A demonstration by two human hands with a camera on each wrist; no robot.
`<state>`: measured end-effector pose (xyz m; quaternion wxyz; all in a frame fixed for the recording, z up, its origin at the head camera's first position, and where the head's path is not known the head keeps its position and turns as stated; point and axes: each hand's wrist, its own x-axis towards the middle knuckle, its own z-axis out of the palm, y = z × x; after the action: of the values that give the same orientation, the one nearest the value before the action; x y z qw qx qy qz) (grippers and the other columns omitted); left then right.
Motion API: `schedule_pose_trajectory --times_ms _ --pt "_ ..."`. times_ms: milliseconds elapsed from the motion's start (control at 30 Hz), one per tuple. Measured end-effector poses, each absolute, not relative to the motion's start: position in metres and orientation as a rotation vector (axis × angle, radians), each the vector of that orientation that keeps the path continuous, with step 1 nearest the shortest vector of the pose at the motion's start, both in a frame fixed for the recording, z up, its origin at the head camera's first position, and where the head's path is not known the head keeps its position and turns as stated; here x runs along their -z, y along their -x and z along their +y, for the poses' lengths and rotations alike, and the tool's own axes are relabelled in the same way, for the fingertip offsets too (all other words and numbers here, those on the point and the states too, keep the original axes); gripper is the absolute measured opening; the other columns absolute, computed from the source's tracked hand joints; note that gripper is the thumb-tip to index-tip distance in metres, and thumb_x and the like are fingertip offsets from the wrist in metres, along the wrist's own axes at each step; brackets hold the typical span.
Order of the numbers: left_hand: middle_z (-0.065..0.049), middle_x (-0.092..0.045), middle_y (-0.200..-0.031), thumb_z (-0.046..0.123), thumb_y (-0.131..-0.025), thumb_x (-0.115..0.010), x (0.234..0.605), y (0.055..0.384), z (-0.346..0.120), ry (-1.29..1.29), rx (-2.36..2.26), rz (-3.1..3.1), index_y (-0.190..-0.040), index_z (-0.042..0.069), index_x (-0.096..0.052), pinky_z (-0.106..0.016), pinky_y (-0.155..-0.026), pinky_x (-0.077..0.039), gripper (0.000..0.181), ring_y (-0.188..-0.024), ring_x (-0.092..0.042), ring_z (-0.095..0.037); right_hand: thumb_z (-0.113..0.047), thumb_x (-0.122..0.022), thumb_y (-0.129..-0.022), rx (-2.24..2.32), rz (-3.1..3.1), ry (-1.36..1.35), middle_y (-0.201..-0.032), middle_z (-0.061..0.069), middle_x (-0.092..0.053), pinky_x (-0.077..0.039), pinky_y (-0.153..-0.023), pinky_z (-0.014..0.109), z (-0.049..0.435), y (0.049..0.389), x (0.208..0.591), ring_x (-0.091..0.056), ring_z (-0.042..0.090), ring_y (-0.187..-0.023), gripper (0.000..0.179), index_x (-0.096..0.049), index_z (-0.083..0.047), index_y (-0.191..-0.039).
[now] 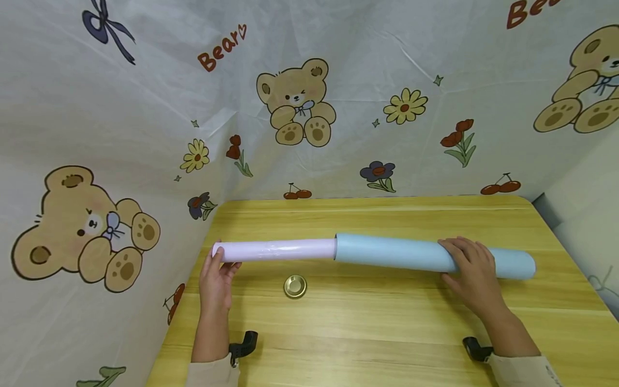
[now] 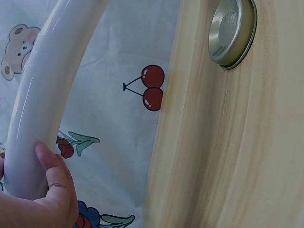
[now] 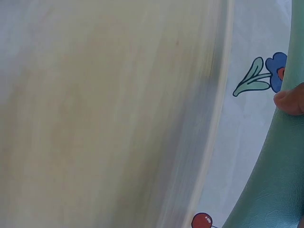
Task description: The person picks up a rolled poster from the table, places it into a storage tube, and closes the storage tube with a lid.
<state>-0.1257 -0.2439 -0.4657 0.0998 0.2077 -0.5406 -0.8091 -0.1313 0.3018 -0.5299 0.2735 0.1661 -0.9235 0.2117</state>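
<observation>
A glossy lilac tube point(image 1: 285, 250) runs into the open left end of a wider light blue roll point(image 1: 396, 252). My left hand point(image 1: 217, 277) grips the lilac tube close to its far left end, thumb on the near side. In the left wrist view, the fingers point(image 2: 59, 178) curl round that pale tube. Over the blue roll lies my right hand point(image 1: 471, 271), holding it right of its middle. The right wrist view shows a fingertip point(image 3: 289, 100) on the roll's grained, leather-like surface point(image 3: 266, 190); most of that hand is out of frame there.
A small round gold-coloured lid point(image 1: 295, 286) lies on the wooden table point(image 1: 358, 333), in front of the lilac tube. Behind and to the left hangs a white cloth point(image 1: 348, 54) printed with bears, flowers and cherries. Black wrist mounts point(image 1: 244, 345) sit on both forearms.
</observation>
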Motion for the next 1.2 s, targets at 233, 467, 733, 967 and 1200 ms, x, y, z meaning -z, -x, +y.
schedule_pose_trajectory --times_ms 233,467,733,967,1200 --pt "-0.002 -0.040 -0.132 0.040 -0.107 -0.048 0.4651 0.1245 -0.2422 -0.537 2.398 -1.528 -0.151 0.014 -0.045 -0.022 -0.089 -0.058 0.051 -0.116 -0.050 -0.026 0.006 -0.097 -0.046 -0.571 -2.486 -0.457 -0.134 0.019 -0.055 -0.023 -0.119 0.060 0.3013 0.1304 0.5299 -0.045 0.043 -0.126 0.101 -0.058 -0.010 -0.138" --pt "-0.002 -0.042 -0.131 0.039 -0.108 -0.045 0.4637 0.1242 -0.2411 -0.500 2.401 -1.521 -0.152 0.010 -0.041 -0.023 -0.089 -0.058 0.053 -0.114 -0.052 -0.025 0.007 -0.097 -0.046 -0.570 -2.489 -0.465 -0.133 0.018 -0.056 -0.023 -0.119 0.060 0.2993 0.1291 0.5285 -0.048 0.041 -0.123 0.101 -0.058 -0.010 -0.138" --pt "-0.003 -0.043 -0.131 0.037 -0.108 -0.046 0.4630 0.1238 -0.2398 -0.461 2.407 -1.491 -0.150 0.008 -0.043 -0.024 -0.088 -0.059 0.052 -0.111 -0.054 -0.023 0.007 -0.097 -0.047 -0.576 -2.495 -0.468 -0.133 0.018 -0.055 -0.024 -0.117 0.061 0.2980 0.1286 0.5281 -0.048 0.040 -0.123 0.102 -0.057 -0.010 -0.139" --pt "-0.003 -0.045 -0.131 0.038 -0.107 -0.047 0.4632 0.1233 -0.2376 -0.452 2.426 -1.483 -0.144 0.008 -0.049 -0.028 -0.091 -0.059 0.048 -0.113 -0.053 -0.022 0.007 -0.096 -0.048 -0.589 -2.493 -0.471 -0.133 0.018 -0.056 -0.025 -0.115 0.061 0.2967 0.1285 0.5261 -0.048 0.040 -0.122 0.100 -0.058 -0.010 -0.139" --pt "-0.003 -0.045 -0.130 0.037 -0.108 -0.045 0.4649 0.1238 -0.2349 -0.446 2.433 -1.486 -0.145 0.007 -0.048 -0.027 -0.091 -0.059 0.047 -0.114 -0.052 -0.021 0.007 -0.096 -0.049 -0.588 -2.495 -0.474 -0.133 0.018 -0.056 -0.027 -0.111 0.063 0.2966 0.1290 0.5269 -0.049 0.041 -0.120 0.098 -0.058 -0.010 -0.138"
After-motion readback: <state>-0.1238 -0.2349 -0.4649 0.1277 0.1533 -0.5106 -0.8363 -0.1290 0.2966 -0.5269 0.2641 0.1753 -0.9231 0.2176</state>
